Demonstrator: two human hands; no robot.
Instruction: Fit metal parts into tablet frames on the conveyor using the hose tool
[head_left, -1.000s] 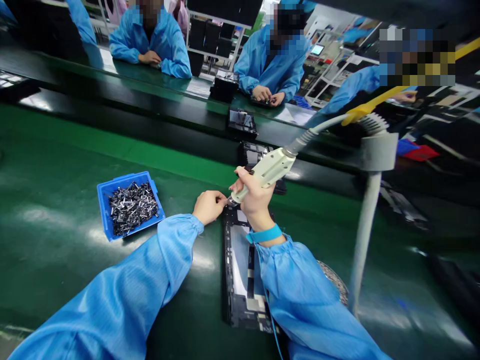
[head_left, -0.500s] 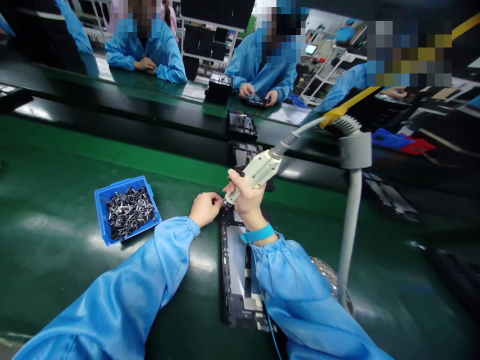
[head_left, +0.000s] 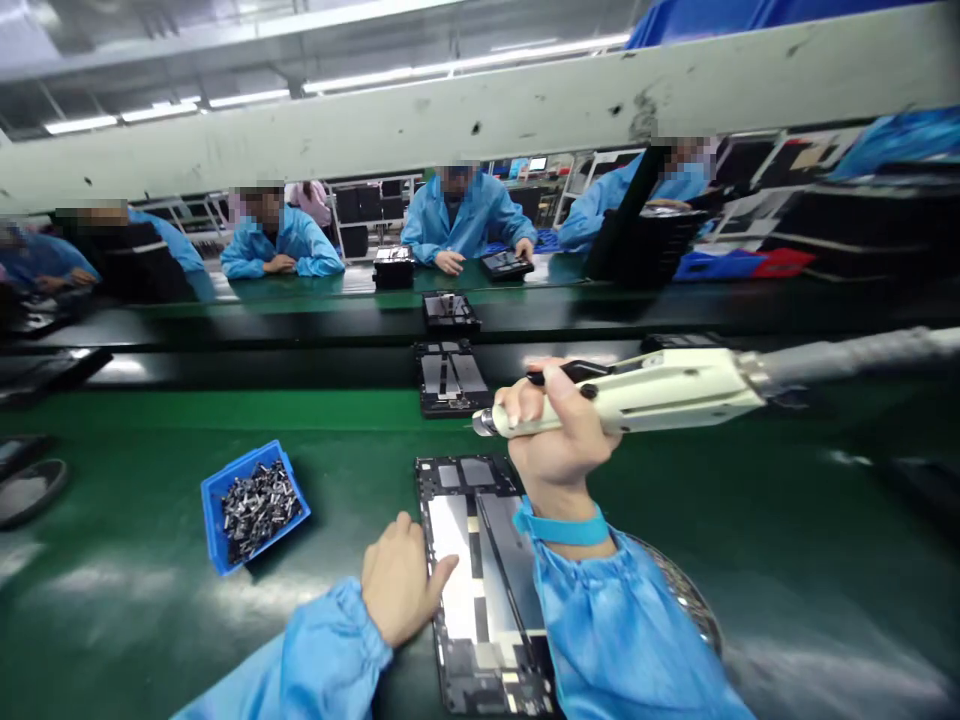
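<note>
My right hand (head_left: 559, 430) is wrapped round a cream electric screwdriver (head_left: 675, 390), held almost level with its tip toward the left. Its cable runs off to the right. Below lies an opened tablet (head_left: 457, 520), a flat black frame with silver panels inside, partly covered by my right sleeve. At its left edge rests my left hand (head_left: 401, 580), palm down, thumb spread over the tablet and nothing visible in it. The screwdriver tip is above the tablet's far end, apart from it.
A blue bin (head_left: 214, 525) of small dark metal parts stands on the left. Beyond the tablet are two more opened tablets (head_left: 452, 378). A round dish (head_left: 694, 595) is half hidden behind my right sleeve. Co-workers in blue (head_left: 465, 220) sit across the bench.
My left hand has drawn back from the screwdriver tip to the tablet's left edge. My right hand has lifted the screwdriver and swung it from steep to nearly level. The view has tilted up.
</note>
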